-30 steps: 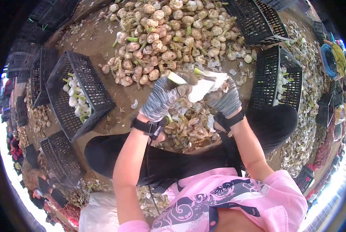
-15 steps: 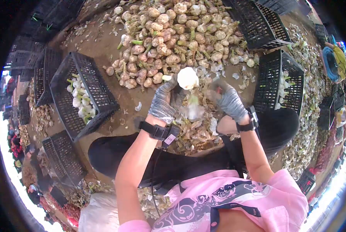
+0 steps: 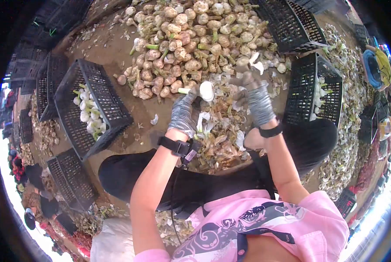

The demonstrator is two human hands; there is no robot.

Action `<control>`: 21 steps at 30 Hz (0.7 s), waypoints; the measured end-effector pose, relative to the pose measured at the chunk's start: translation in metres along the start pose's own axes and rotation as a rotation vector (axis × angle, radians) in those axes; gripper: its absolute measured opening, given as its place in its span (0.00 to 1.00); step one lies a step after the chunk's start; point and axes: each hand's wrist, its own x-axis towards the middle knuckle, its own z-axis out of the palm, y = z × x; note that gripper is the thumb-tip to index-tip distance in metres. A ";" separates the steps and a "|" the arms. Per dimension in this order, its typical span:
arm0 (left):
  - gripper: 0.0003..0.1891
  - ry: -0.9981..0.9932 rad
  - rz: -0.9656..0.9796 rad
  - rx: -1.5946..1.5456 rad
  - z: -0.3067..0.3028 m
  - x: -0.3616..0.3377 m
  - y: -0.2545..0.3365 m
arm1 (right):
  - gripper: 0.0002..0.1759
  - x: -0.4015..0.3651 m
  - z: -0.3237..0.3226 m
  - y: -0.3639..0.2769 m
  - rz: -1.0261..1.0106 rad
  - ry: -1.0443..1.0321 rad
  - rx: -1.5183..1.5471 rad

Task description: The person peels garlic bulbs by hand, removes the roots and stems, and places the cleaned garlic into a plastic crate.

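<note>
Your left grip point(image 3: 184, 111), gloved, is clamped on a peeled white garlic bulb point(image 3: 206, 91). It holds the bulb above the heap of skins point(image 3: 221, 139) on the ground in front of your knees. Your right grip point(image 3: 255, 98) sits just beside the bulb with its fingers curled, and whether they are closed on anything cannot be told. The pile of unpeeled garlic point(image 3: 191, 39) lies beyond the bulb. A black crate point(image 3: 112, 105) with peeled bulbs inside stands at your left.
</note>
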 end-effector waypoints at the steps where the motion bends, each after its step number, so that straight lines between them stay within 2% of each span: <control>1: 0.15 0.028 0.023 0.022 0.003 -0.002 -0.001 | 0.24 0.005 -0.006 0.022 -0.042 -0.049 -0.015; 2: 0.15 0.052 0.045 0.044 0.008 -0.004 -0.002 | 0.26 0.009 -0.003 0.041 -0.283 -0.074 -0.195; 4: 0.17 -0.011 0.071 0.074 0.014 -0.007 -0.006 | 0.26 0.015 -0.008 0.075 -0.390 -0.222 -0.228; 6: 0.18 0.081 -0.034 0.236 0.014 -0.010 -0.010 | 0.27 -0.004 0.008 0.049 0.022 -0.231 0.007; 7: 0.17 0.154 -0.087 0.273 0.018 -0.013 -0.011 | 0.24 -0.001 0.004 0.051 0.062 -0.292 0.152; 10: 0.16 0.145 -0.121 0.336 0.026 -0.018 -0.008 | 0.22 -0.005 -0.011 0.048 0.176 -0.266 0.261; 11: 0.16 0.166 -0.113 0.354 0.028 -0.018 -0.010 | 0.19 -0.006 -0.013 0.045 0.186 -0.252 0.169; 16: 0.14 0.233 -0.104 0.336 0.028 -0.009 -0.017 | 0.20 -0.007 -0.014 0.062 0.092 -0.240 0.243; 18: 0.14 0.264 -0.094 0.366 0.023 -0.007 -0.021 | 0.20 -0.008 -0.014 0.070 -0.222 -0.063 -0.239; 19: 0.14 0.267 -0.096 0.370 0.025 -0.007 -0.020 | 0.21 -0.008 -0.007 0.070 -0.330 0.032 -0.350; 20: 0.14 0.280 -0.074 0.384 0.028 -0.008 -0.020 | 0.21 -0.009 -0.003 0.067 -0.328 0.031 -0.346; 21: 0.14 0.293 -0.054 0.398 0.030 -0.010 -0.020 | 0.22 -0.013 -0.001 0.063 -0.201 -0.025 -0.235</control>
